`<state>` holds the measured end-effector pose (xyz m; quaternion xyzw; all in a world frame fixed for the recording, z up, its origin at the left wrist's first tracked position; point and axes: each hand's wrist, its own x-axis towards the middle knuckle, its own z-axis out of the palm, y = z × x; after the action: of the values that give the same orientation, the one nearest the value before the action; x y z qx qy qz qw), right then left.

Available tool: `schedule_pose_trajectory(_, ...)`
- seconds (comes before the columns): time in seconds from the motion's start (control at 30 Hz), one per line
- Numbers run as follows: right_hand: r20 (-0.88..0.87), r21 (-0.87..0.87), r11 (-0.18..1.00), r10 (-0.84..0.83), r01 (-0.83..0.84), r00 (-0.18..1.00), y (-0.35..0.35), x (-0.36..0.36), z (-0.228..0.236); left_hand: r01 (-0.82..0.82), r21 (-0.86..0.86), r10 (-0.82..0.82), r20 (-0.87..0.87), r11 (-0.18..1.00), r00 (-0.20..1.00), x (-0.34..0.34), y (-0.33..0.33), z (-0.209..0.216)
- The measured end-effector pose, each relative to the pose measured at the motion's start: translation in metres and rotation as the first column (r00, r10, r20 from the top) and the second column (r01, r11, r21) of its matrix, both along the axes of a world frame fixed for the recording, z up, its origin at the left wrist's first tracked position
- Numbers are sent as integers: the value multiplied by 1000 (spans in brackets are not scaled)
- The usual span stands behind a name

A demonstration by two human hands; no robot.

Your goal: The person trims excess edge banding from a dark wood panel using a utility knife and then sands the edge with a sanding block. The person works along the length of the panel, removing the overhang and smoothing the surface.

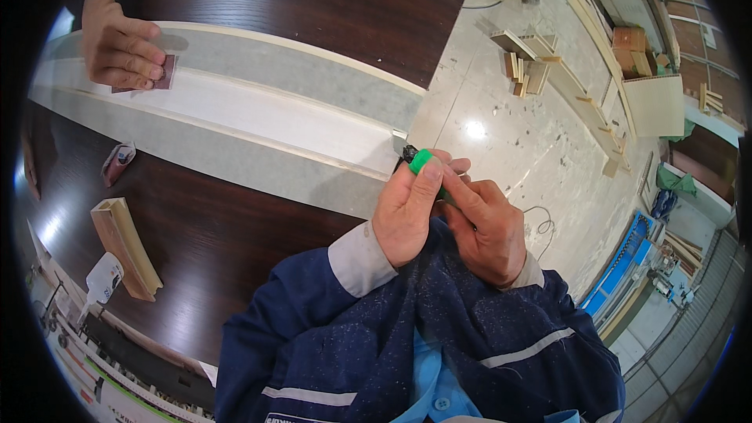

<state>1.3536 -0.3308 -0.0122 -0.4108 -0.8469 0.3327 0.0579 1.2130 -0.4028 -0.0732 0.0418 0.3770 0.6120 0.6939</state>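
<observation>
Both my hands meet at the near end of a long, grey-white grooved panel point(274, 116). My left hand point(403, 215) is closed on a small green-and-black hand tool point(421, 160), thumb along its green part. From the right, my right hand point(492, 229) closes its fingers on the same tool, lower down. The tool's black end points at the panel's end; its exact kind is hidden by my fingers. At the upper left, another person's hand point(125, 51) presses a reddish-brown piece of sandpaper point(167, 73) onto the panel.
The panel lies on a dark brown wood-grain table point(227, 219). On it are a short length of trim point(125, 247), a white bottle point(104, 278) and a curled sandpaper piece point(118, 164). Board offcuts point(525, 63) lie on the floor at right, before a blue machine frame point(619, 262).
</observation>
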Motion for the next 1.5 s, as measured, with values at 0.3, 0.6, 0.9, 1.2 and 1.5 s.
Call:
schedule_pose_trajectory(0.3,-2,-48,998,-36,36,999,-1,2,0,20,32,-19,-15,999,1000,-1,0,-3)
schedule_pose_trajectory(0.6,30,-45,999,-14,16,999,5,8,7,435,-93,-443,-279,895,852,-21,5,18)
schedule_pose_trajectory(0.9,32,-11,999,34,-33,999,11,11,4,247,-238,-249,-968,940,15,-83,-14,59)
schedule_pose_trajectory(1.2,-168,-144,989,-42,18,985,6,19,-16,306,-113,17,-920,945,-392,-107,12,31)
schedule_pose_trajectory(1.5,-313,-236,971,-113,38,943,7,42,-19,509,-152,144,-857,847,-495,-128,39,32)
